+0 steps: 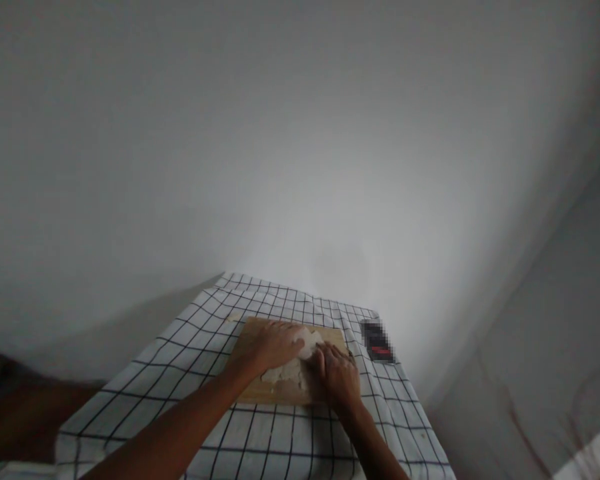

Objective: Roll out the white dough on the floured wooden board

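A pale, flattened piece of dough (309,343) lies on a wooden board (260,398), with a thin, ragged floury layer (286,373) spread in front of it. My left hand (281,341) grips the dough's left side, its fingers reaching over the far edge and the thumb pointing inward. On the right side, my right hand (337,370) has bent fingers pressed onto the dough. Parts of the dough and most fingertips are hidden under the hands.
A white cloth with dark grid lines (267,440) covers the table. To the right of the board lies a dark, blurred-out rectangular object (379,341) with a red patch. A plain pale wall (300,167) rises behind the table. Something brown (25,413) shows at the lower left.
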A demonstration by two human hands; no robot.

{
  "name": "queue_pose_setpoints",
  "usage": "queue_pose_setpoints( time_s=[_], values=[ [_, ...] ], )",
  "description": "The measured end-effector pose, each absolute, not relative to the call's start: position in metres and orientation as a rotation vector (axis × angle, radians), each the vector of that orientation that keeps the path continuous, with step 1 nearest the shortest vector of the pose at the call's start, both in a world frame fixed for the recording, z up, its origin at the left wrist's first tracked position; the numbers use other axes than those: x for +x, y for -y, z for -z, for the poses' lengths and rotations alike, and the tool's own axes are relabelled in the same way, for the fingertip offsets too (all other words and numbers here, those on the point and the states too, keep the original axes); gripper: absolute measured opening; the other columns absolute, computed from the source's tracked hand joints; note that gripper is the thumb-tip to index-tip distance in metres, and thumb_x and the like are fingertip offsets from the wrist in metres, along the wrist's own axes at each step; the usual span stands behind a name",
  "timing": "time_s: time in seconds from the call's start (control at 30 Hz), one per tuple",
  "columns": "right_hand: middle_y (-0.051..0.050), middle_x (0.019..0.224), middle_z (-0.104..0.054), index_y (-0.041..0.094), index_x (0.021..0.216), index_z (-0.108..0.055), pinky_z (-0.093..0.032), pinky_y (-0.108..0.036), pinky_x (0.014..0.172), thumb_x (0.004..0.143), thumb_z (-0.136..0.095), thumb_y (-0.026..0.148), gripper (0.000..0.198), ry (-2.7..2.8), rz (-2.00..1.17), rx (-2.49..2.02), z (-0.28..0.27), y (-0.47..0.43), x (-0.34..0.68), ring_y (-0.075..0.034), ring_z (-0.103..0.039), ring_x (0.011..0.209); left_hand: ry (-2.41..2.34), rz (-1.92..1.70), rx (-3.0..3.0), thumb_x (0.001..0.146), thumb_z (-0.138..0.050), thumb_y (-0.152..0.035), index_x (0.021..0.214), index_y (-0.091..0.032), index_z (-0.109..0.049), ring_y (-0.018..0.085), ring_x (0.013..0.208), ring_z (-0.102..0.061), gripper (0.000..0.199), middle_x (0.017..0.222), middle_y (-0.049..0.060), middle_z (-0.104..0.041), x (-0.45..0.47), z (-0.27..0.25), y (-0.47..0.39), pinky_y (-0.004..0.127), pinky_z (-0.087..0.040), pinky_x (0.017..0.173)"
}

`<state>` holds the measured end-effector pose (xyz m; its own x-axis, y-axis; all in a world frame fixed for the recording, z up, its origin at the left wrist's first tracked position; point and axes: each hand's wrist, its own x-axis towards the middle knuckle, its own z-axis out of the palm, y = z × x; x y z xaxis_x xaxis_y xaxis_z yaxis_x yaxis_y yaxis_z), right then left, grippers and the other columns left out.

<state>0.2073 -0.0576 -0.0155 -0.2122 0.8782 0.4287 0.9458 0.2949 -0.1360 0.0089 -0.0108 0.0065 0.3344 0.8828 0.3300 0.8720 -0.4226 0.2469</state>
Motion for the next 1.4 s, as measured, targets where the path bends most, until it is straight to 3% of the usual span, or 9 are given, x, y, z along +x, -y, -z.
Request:
queue_pose_setpoints(
  time_s=[0.1,0.27,0.57,0.77,0.97,1.2,1.4],
  values=[
    [-0.01,0.141,-0.063,0.022,0.136,-0.061,-0.047,-0.038,0.109,0.106,-0.037,0.033,0.04,2.118,0.249,-1.586,0.025,0.082,0.201,-0.023,-0.057,0.133,-1.597,-0.671,2.558,0.094,-0.051,-0.035,0.131,-0.029,-0.065,0.026,0.129,-0.057,0.04,0.14,0.004,-0.065,0.005,-0.009,0.012,0.045,-0.034,0.116],
    [-0.015,0.153,-0.05,0.016,0.147,-0.052,-0.047,-0.044,0.113,0.094,-0.043,0.017,0.054,2.086,0.331,-1.525,0.045,0.117,0.186,-0.029,-0.048,0.141,-1.504,-0.664,2.539,0.088,-0.056,-0.032,0.136,-0.028,-0.063,0.026,0.133,-0.054,0.049,0.143,0.004,-0.063,0.001,-0.008,0.008,0.046,-0.034,0.117],
    [-0.004,0.164,-0.028,0.028,0.164,-0.017,-0.046,-0.049,0.115,0.095,-0.048,0.025,0.076,2.16,0.237,-1.383,0.075,0.136,0.165,-0.03,-0.03,0.15,-1.432,-0.699,2.506,0.088,-0.049,-0.025,0.139,-0.025,-0.062,0.023,0.149,-0.036,0.053,0.148,-0.001,-0.059,-0.003,0.003,0.002,0.039,-0.027,0.124],
    [-0.002,0.16,-0.038,0.031,0.159,-0.036,-0.035,-0.054,0.121,0.106,-0.034,0.034,0.053,2.067,0.22,-1.519,0.045,0.142,0.165,-0.027,-0.033,0.15,-1.542,-0.739,2.555,0.092,-0.045,-0.022,0.135,-0.024,-0.065,0.026,0.143,-0.045,0.047,0.145,0.005,-0.061,0.004,0.005,0.007,0.049,-0.025,0.124],
    [-0.007,0.155,-0.048,0.025,0.151,-0.049,-0.027,-0.059,0.12,0.109,-0.029,0.036,0.048,2.106,0.231,-1.678,0.027,0.116,0.184,-0.029,-0.04,0.146,-1.62,-0.864,2.589,0.094,-0.047,-0.024,0.128,-0.027,-0.069,0.029,0.139,-0.049,0.041,0.14,0.004,-0.066,0.008,0.014,0.006,0.058,-0.017,0.124],
    [-0.009,0.148,-0.056,0.027,0.139,-0.059,-0.032,-0.054,0.116,0.108,-0.032,0.037,0.043,2.184,0.214,-1.769,0.012,0.073,0.212,-0.029,-0.042,0.143,-1.68,-0.889,2.67,0.094,-0.049,-0.025,0.124,-0.023,-0.07,0.031,0.126,-0.059,0.037,0.129,0.009,-0.071,0.012,0.013,0.004,0.058,-0.03,0.116],
    [-0.007,0.148,-0.054,0.029,0.133,-0.06,-0.036,-0.048,0.113,0.11,-0.019,0.037,0.048,2.258,0.021,-1.749,-0.003,0.035,0.23,-0.023,-0.045,0.139,-1.712,-0.854,2.651,0.096,-0.05,-0.024,0.116,-0.017,-0.07,0.028,0.111,-0.065,0.029,0.117,0.012,-0.074,0.017,0.009,0.002,0.046,-0.042,0.103]
  ],
)
